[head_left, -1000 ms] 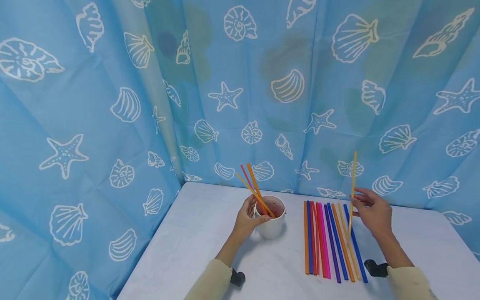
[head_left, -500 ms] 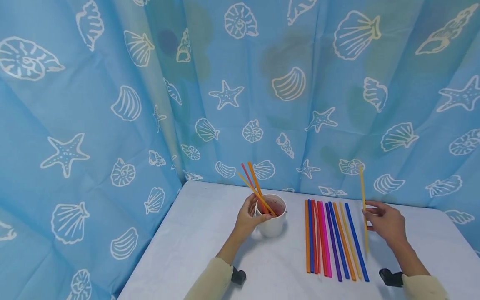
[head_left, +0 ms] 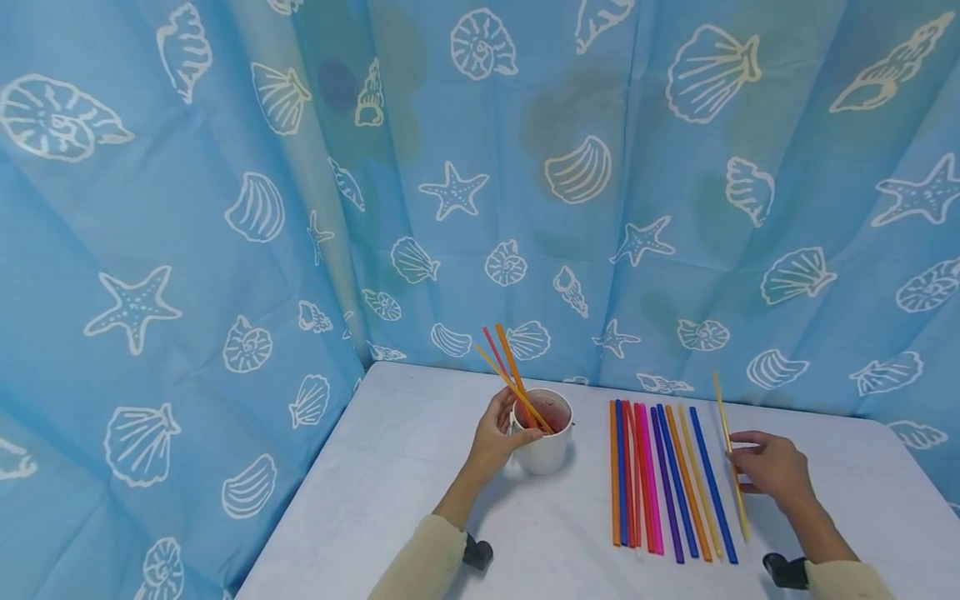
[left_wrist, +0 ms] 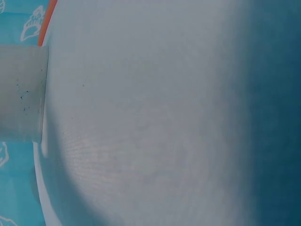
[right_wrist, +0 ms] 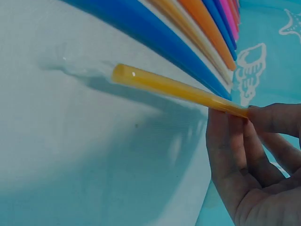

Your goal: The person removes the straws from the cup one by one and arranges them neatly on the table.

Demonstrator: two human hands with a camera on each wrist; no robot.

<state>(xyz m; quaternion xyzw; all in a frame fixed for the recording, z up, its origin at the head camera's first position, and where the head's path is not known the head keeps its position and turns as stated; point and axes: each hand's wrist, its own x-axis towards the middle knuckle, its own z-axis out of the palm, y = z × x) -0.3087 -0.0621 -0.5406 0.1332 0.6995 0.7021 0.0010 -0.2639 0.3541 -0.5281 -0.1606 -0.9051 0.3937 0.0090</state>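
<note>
My right hand [head_left: 772,471] pinches a yellow straw [head_left: 722,417] between thumb and fingers, to the right of a row of straws. In the right wrist view the yellow straw [right_wrist: 174,88] points away from the fingertips, its open end close above the white cloth. Beside it lies a dark blue straw [head_left: 712,483], the row's rightmost. My left hand [head_left: 497,442] holds a small white bucket [head_left: 543,457] by its left side, thumb at the rim. An orange straw [head_left: 507,350], a red one and a yellow one lean out of the bucket. Only the bucket's wall [left_wrist: 21,94] shows in the left wrist view.
Several straws in orange, blue, red, pink [head_left: 651,483], purple [head_left: 667,483] and yellow lie side by side on the white-covered table [head_left: 360,483]. A blue shell-print curtain [head_left: 450,125] hangs behind the table and along its left.
My right hand has moved right and toward me with the yellow straw, from over the row to beside it, and has lowered the straw. The left hand stays on the bucket.
</note>
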